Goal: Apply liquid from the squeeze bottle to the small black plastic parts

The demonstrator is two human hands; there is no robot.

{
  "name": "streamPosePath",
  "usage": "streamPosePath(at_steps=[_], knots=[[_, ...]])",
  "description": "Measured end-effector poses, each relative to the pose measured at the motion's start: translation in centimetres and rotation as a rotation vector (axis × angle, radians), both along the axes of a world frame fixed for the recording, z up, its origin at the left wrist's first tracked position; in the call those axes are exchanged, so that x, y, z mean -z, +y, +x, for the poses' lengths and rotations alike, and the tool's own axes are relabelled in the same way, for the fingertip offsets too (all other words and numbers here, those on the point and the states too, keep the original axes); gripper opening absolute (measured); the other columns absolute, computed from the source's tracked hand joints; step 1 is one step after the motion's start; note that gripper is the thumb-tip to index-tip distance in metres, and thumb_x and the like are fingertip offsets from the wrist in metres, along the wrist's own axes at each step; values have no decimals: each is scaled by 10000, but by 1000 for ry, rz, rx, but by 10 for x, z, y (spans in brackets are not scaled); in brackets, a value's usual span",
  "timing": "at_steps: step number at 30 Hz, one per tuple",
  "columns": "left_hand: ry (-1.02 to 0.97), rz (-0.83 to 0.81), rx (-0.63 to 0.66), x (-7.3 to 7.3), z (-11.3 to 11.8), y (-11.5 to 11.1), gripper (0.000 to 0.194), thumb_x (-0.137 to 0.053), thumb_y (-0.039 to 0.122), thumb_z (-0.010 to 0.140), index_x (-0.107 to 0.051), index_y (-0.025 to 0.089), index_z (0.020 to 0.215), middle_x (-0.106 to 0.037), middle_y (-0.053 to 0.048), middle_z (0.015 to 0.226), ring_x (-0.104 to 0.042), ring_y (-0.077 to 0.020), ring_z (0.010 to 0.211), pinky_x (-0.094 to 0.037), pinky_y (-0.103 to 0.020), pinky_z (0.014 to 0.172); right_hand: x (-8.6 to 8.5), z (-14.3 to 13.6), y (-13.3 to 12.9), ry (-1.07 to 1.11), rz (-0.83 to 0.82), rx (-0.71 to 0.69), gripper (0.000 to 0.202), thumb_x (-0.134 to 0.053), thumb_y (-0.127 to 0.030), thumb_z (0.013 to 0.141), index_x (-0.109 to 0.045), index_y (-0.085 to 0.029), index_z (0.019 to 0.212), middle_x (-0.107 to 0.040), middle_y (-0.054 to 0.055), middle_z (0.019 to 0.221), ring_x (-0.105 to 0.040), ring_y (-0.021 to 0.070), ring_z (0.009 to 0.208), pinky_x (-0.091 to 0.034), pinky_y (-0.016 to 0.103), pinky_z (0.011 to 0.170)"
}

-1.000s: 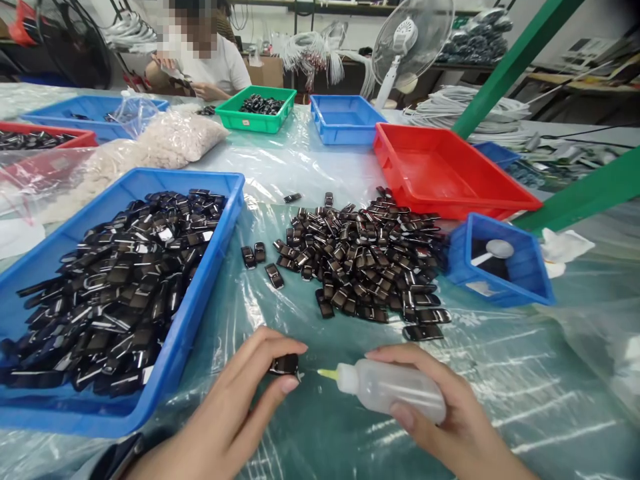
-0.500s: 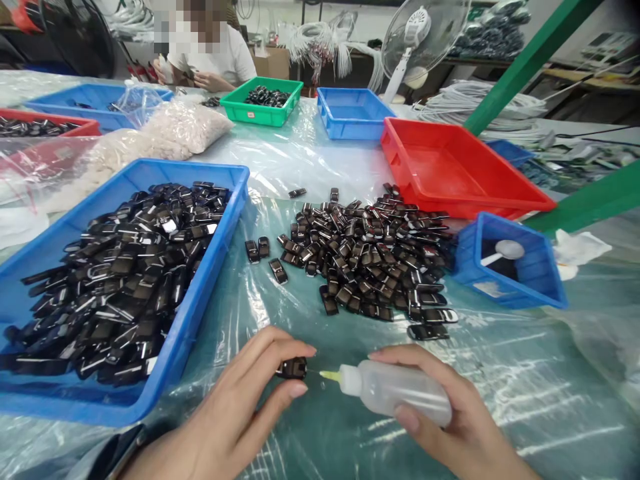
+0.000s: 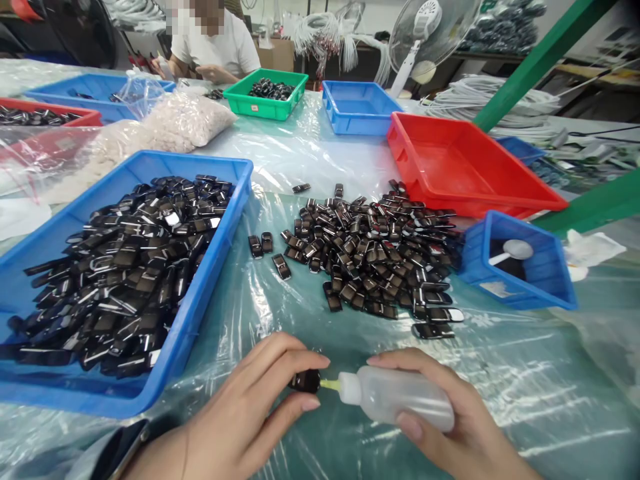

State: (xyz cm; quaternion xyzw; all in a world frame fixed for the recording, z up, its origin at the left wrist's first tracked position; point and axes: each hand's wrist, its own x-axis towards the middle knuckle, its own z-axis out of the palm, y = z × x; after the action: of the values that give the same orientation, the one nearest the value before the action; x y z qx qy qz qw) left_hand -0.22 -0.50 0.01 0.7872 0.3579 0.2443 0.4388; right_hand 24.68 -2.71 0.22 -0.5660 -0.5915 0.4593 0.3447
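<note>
Between the thumb and fingers of my left hand (image 3: 260, 400) is a small black plastic part (image 3: 306, 381), shaped like a toy car body. My right hand (image 3: 445, 407) grips a translucent squeeze bottle (image 3: 403, 395) lying nearly level, its white cap and yellow-green needle tip (image 3: 329, 385) pointing left. The needle end meets the right end of the black part; whether it goes inside I cannot tell. Beyond my hands, a loose pile of similar black parts (image 3: 373, 250) covers the middle of the table. More black parts (image 3: 135, 267) fill the blue tray (image 3: 195, 327) on the left.
A small blue bin (image 3: 520, 287) with a spoon (image 3: 517, 249) stands at right, before a red tray (image 3: 475, 160). Farther back are a green tray (image 3: 267, 107), a blue tray (image 3: 361, 123), and a bag of pale pieces (image 3: 195, 120). Another person (image 3: 215, 47) sits across the table.
The gap between needle and black part has closed; the needle now reaches the part's end. My left hand and the part have shifted slightly right. The whole view has shifted a little.
</note>
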Motion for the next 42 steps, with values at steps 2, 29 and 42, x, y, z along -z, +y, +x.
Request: streamPosePath(at_steps=[2,29,42], knots=[[-14,2,-8,0,1,0,258,-429,191,999,-450,249,1249,-496,-16,1104,-520,-145,998,-422,-214,881,-1,0,0,7,-20,-8,263,-671,-295,755,-678,-418,987,-694,-54,878,-652,129,736,-514,183,615],[21,12,-10,-3,-1,-2,232,-469,205,983,-477,246,1211,-544,-32,1062,-570,-163,955,-489,-255,830,-4,2,-2,-28,-132,-15,298,-597,-575,800,-686,-357,983,-683,-1,856,-654,179,717,-517,243,573],[74,5,-103,1,2,-6,187,-497,311,973,-532,275,1153,-686,-8,943,-668,-175,781,-547,-268,685,-1,4,-4,-27,-116,0,237,-690,-416,754,-694,-365,985,-703,-7,911,-665,187,801,-551,266,662]])
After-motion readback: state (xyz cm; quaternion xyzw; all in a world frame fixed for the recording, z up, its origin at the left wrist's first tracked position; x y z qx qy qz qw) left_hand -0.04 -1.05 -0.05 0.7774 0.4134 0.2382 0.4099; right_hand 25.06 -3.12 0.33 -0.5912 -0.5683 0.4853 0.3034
